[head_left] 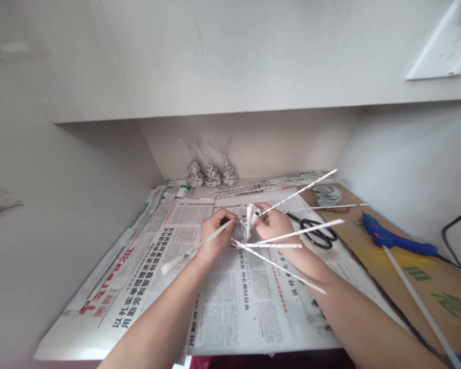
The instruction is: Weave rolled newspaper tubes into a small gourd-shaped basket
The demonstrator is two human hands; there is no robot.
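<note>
Holding a small grey-and-white woven newspaper piece (238, 235) between both hands, over a flat printed newspaper sheet (218, 312) — cannot tell whether touching it. Pinching with left hand (217, 233), at the left side of the woven piece, a long off-white tapering paper tube (211, 237); running out toward the near left, widening at the far end. Gripping the woven piece at its right side with right hand (276, 225), fingers curled in, exact contact partly hidden. Rising from the woven piece, next to the right fingertips: a short white upright paper tube (249, 218). Fanning out to its right: thin white rolled-paper spokes (303, 231), at various angles.

Standing in a row behind the woven piece, off to the left: three gourd-shaped woven paper figures (212, 178), thin stems up. Lying behind it, slightly right: a bundle of thin printed paper rods (269, 185). Lying right of it, just past the right hand: black-handled scissors (306, 224). Farther right — brown cardboard with green print (411, 302), bearing a blue glue gun (401, 243) and, behind and right of the woven piece, a crumpled grey bundle (326, 195).
</note>
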